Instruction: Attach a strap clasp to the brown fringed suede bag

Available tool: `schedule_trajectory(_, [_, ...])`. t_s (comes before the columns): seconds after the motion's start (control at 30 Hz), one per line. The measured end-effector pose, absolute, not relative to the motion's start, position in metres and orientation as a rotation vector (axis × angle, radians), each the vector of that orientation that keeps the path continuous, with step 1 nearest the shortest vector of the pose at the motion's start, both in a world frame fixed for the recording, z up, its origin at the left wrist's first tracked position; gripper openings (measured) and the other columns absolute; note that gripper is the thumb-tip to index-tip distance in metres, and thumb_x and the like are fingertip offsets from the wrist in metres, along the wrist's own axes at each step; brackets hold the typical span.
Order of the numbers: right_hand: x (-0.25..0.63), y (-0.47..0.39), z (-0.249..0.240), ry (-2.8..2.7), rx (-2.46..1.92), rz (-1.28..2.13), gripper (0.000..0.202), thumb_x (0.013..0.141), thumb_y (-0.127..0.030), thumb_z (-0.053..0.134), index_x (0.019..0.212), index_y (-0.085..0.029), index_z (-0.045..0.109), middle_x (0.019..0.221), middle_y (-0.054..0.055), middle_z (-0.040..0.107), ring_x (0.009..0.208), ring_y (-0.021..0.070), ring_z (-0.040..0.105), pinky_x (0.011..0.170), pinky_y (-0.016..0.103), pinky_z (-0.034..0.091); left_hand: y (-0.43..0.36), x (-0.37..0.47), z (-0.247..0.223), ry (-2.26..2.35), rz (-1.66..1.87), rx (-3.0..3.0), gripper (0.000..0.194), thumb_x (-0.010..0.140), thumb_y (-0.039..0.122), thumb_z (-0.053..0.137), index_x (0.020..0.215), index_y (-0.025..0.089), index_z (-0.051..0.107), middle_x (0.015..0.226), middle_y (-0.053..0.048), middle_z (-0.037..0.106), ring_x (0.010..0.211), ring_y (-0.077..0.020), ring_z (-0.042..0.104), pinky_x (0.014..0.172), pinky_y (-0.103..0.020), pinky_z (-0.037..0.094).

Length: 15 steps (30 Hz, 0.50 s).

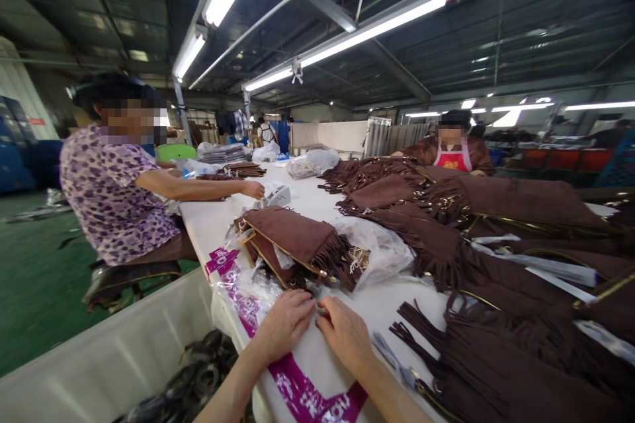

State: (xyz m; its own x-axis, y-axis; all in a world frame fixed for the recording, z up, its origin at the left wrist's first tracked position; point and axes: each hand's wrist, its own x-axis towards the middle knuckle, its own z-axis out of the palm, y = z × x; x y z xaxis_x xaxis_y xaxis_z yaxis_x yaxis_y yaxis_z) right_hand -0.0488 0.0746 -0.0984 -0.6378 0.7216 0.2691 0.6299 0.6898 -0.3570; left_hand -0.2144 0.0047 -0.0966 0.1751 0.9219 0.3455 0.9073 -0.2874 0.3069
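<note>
A long white worktable (302,201) runs away down the hall. On it, right side, brown fringed suede pieces (476,225) piled thick, gold trim showing, white paper strips (536,268) lying across them. Centre, a small stack of brown fringed bags (292,241) beside a crumpled clear plastic bag (381,248). Near edge, a clear bag printed in magenta (297,390) spread flat. Far end, folded stacks (223,153) and more plastic bundles (312,162).

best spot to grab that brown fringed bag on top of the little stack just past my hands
Probably grip the brown fringed bag by its flat body along the gold-trimmed edge facing the left hand, coming from the near left. Its tassels hang off the right end beside the clear plastic bag, so a hold there would likely only catch loose fringe.
</note>
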Motion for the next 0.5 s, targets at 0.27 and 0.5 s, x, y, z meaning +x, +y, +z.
schedule_trajectory(0.27, [-0.054,0.068,-0.088,-2.55,-1.097,0.293,0.019,0.094,-0.012,0.048,0.092,-0.022,0.065,0.096,0.002,0.069,0.086,0.018,0.065,0.067,0.025,0.039,0.003,-0.211,-0.092,1.867,0.729,2.411,0.038,0.089,0.016,0.052,0.124,0.026,0.063,0.127,-0.007,0.062,0.121,-0.0237,0.052,0.108,-0.043,0.038])
schedule_trajectory(0.5, [0.001,0.069,-0.071,-2.659,-1.188,0.303,0.02,0.077,-0.003,0.052,0.074,-0.018,0.064,0.08,0.005,0.07,0.077,0.0209,0.063,0.062,0.027,0.033,0.006,-0.215,-0.099,1.925,0.686,2.49,0.031,0.091,0.019,0.054,0.117,0.026,0.069,0.127,-0.009,0.064,0.119,-0.0269,0.055,0.104,-0.047,0.043])
